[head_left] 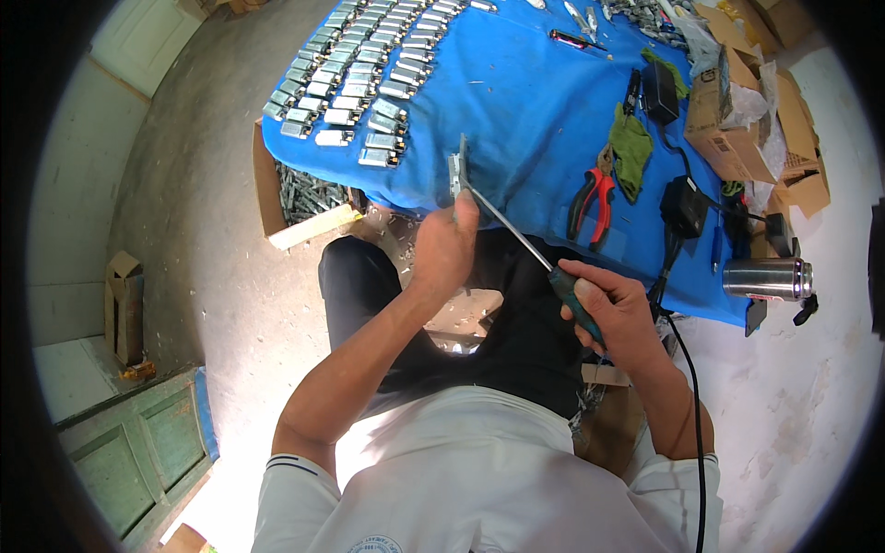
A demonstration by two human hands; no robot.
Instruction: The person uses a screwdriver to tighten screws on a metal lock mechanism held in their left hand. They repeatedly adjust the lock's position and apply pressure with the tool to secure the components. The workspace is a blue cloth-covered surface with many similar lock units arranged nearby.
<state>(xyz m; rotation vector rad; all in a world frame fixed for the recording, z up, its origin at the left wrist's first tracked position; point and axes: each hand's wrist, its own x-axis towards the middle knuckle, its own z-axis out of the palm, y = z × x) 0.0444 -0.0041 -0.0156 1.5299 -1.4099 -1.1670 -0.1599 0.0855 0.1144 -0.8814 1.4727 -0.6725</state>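
My left hand point(445, 247) is closed on a small silver metal piece point(456, 173), held upright at the front edge of the blue-covered table point(502, 101). In my right hand point(608, 309) is a screwdriver with a dark green handle point(573, 304). Its long shaft point(510, 224) slants up and left, and the tip meets the metal piece just beside my left fingertips; whether it sits in a slot I cannot tell. Many similar silver rectangular metal pieces point(379, 141) lie in rows on the cloth, left of my hands.
Red-and-black pliers point(592, 207) and a green cloth point(632, 152) lie to the right, near black power adapters point(683, 205) with cables. A steel flask point(767, 278) lies at the right corner. Cardboard boxes point(737, 120) stand behind; another box point(269, 207) of dark parts sits below left.
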